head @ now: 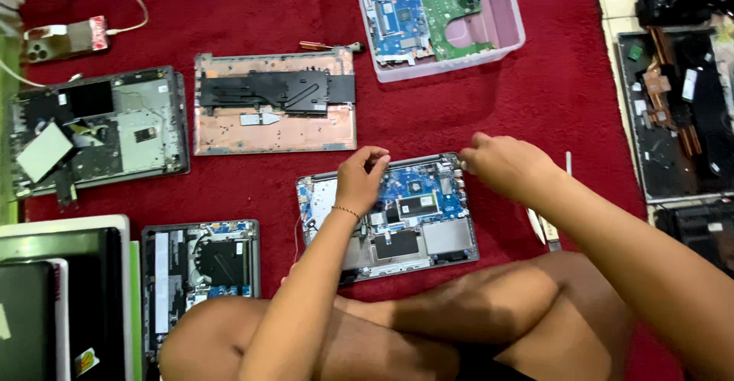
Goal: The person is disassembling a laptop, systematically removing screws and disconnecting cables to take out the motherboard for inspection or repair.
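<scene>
Head view: I'm cross-legged on the red carpet with an open laptop chassis just in front of my knees, blue board exposed; my left hand sits on the upper left of the board, fingers curled down as if pinching something small, can't tell what or whether anything's gripped; my right hand is at the top right corner of the same chassis, fingers bunched on the edge, hands apart, one per side; looks like I'm mid-way freeing the board or a connector along the top edge; next move needs a fine pinch and a straight lift, no twisting, with the thin red wire at the left side close by; containers: clear plastic tub at top holds a blue board and a green board stacked at an angle, plus something blue at its far end; around me, copper-toned bottom cover with a black heat pipe, a grey stripped chassis at left, another opened laptop by my left knee, a screwdriver above the copper cover, phone on charge top left
</scene>
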